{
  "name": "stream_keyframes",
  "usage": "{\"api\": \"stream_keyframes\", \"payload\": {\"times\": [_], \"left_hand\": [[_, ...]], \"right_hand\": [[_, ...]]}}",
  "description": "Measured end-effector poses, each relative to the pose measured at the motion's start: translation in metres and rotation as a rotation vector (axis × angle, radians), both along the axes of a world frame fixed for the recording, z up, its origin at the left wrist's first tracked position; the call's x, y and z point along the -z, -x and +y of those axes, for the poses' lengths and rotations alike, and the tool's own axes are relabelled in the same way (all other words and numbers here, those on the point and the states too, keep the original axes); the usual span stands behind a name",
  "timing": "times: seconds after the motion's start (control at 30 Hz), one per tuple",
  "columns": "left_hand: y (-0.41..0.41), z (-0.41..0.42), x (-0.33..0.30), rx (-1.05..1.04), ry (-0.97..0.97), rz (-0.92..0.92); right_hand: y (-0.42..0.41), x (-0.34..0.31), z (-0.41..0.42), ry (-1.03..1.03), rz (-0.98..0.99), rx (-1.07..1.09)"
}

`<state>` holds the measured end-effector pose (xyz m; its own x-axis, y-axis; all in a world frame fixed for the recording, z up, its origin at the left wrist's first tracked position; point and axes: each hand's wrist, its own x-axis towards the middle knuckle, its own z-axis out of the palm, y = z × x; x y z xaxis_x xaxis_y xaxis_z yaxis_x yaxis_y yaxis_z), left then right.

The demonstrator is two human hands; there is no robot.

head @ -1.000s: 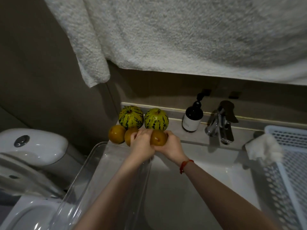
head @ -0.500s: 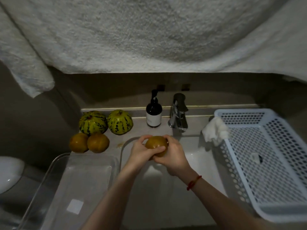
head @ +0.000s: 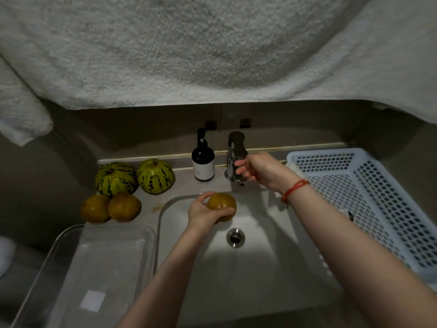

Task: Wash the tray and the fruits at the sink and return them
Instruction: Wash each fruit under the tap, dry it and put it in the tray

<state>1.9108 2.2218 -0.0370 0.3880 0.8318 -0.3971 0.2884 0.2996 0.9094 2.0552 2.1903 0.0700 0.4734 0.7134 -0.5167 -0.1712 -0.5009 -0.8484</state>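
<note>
My left hand [head: 205, 211] grips a round orange-brown fruit [head: 221, 204] over the back of the white sink [head: 248, 268]. My right hand [head: 259, 169] is up at the chrome tap [head: 235, 152], fingers loosely spread beside its body; whether they touch it I cannot tell. Two more orange fruits [head: 110, 208] and two green striped melons [head: 134, 176] lie on the counter left of the basin. The clear plastic tray [head: 71, 275] sits at the lower left, holding no fruit.
A dark soap pump bottle [head: 203, 162] stands left of the tap. A white perforated basket [head: 369, 204] fills the right side, with a white cloth [head: 289, 165] at its corner. White towels [head: 212, 48] hang overhead. The drain [head: 235, 237] is in the basin.
My right hand let go of the fruit and rose to the tap. My left hand now holds the fruit alone over the basin.
</note>
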Motion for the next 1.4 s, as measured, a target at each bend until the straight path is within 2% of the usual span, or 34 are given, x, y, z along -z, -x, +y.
{"api": "stream_keyframes", "payload": {"times": [0.27,0.5,0.73,0.83,0.93,1.0,1.1,1.2,1.23,1.33,1.4], "left_hand": [[-0.006,0.005,0.006,-0.002,0.002,-0.015],[-0.009,0.008,0.009,0.000,-0.017,-0.008],[-0.011,0.009,0.007,0.010,-0.039,-0.020],[-0.011,0.009,0.008,0.024,-0.024,-0.023],[-0.012,0.007,0.008,0.079,0.014,-0.050],[-0.017,0.002,0.008,0.135,0.020,-0.085],[-0.025,-0.005,0.010,0.231,-0.016,-0.147],[-0.031,-0.010,0.014,0.337,0.007,-0.224],[-0.033,-0.010,0.016,0.362,0.023,-0.239],[-0.038,-0.010,0.021,0.395,0.092,-0.262],[-0.044,-0.008,0.020,0.307,0.251,-0.374]], "right_hand": [[-0.001,0.009,0.011,-0.095,0.070,0.135],[-0.007,0.005,0.014,-0.184,0.058,0.132],[-0.012,0.003,0.013,-0.170,0.061,0.063],[-0.017,0.012,0.009,-0.148,-0.020,0.082],[-0.022,0.045,-0.006,-0.124,-0.213,0.261],[-0.020,0.072,-0.020,-0.060,-0.264,0.295],[-0.009,0.104,-0.035,-0.026,-0.078,0.182],[0.005,0.110,-0.041,-0.131,0.255,0.090],[0.007,0.113,-0.041,-0.153,0.300,0.088],[0.008,0.120,-0.035,-0.117,0.209,0.124],[0.010,0.126,-0.028,-0.043,0.131,0.232]]}}
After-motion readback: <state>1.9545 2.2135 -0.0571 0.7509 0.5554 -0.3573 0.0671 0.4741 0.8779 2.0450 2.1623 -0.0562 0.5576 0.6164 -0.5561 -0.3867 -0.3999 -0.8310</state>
